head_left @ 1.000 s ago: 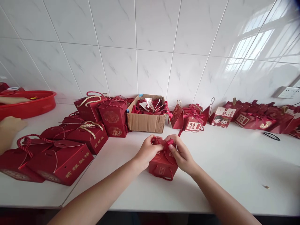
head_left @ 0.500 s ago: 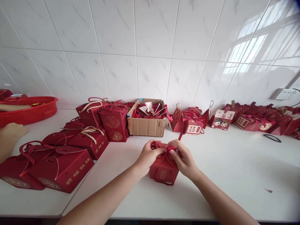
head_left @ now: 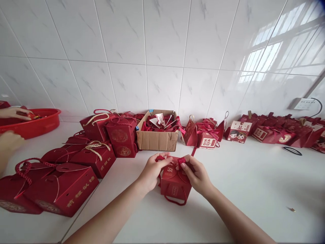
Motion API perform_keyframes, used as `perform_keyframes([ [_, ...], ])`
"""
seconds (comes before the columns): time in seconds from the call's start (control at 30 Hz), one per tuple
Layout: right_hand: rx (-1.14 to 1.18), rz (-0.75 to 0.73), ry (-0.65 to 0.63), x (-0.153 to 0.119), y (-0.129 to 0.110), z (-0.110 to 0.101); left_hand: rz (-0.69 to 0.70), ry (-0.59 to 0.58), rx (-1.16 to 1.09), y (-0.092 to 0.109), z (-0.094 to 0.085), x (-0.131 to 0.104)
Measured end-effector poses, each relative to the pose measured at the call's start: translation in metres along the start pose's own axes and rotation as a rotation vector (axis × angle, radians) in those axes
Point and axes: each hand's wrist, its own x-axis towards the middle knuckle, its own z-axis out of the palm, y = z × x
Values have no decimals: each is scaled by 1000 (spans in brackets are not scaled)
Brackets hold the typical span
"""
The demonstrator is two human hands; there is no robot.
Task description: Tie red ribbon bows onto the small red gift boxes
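**Two hands pinch red material over a small gift box**

At the lower centre of the frame, a small red cardboard gift box (head_left: 175, 185) with pale printed characters and rounded top flaps stands on the white worktop (head_left: 241, 193), a twisted red cord handle (head_left: 177, 204) drooping down its near side. Over its top, the right hand (head_left: 195, 171) holds a folded piece of glossy red ribbon (head_left: 181, 162) between thumb and fingers. The left hand (head_left: 153, 169), at the box's left side, has its thumb and fingers drawn narrow on a red strip (head_left: 159, 158); whether this belongs to the same ribbon cannot be told.

At the lower left, larger dark red boxes (head_left: 66, 186) with rope handles crowd together. A tiny gold-coloured scrap (head_left: 292, 209) lies at the lower right, and a thin black loop (head_left: 292, 150) farther up.

Beyond the hands, an open brown cardboard carton (head_left: 157, 140) holds red pieces and white cards. Small red boxes (head_left: 267, 137) line the worktop to the right edge. At the left edge, a co-worker's hand (head_left: 19, 113) is at a red plastic basin (head_left: 45, 125). White marbled tiles (head_left: 165, 37) cover the wall behind.
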Motion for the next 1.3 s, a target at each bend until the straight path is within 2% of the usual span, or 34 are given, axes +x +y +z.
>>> perform_keyframes([
  [0.33, 5, 29, 28, -2, 1, 3, 81, -72, 134, -5, -7, 7],
  [0.43, 51, 86, 25, 0, -4, 6, 127, -22, 235, -1, -8, 6],
  [0.57, 88, 185, 30, 8, -14, 9, 218, 52, 516, 22, -15, 0],
  [0.67, 127, 231, 18, 15, -17, 9, 218, -51, 692, 47, -19, -7],
  [0.77, 112, 272, 15, 19, -19, 8, 123, -167, 817, 70, -15, -15],
  [0.9, 56, 324, 32, 21, -22, 8, 64, -248, 814, 88, -2, -20],
  [1.13, 28, 338, 61, 21, -24, 10, -15, -423, 651, 99, 13, -12],
  [1.2, 36, 324, 60, 20, -22, 10, -11, -422, 614, 101, 14, -11],
  [1.3, 33, 296, 58, 18, -21, 8, 53, -360, 606, 104, 14, -12],
])
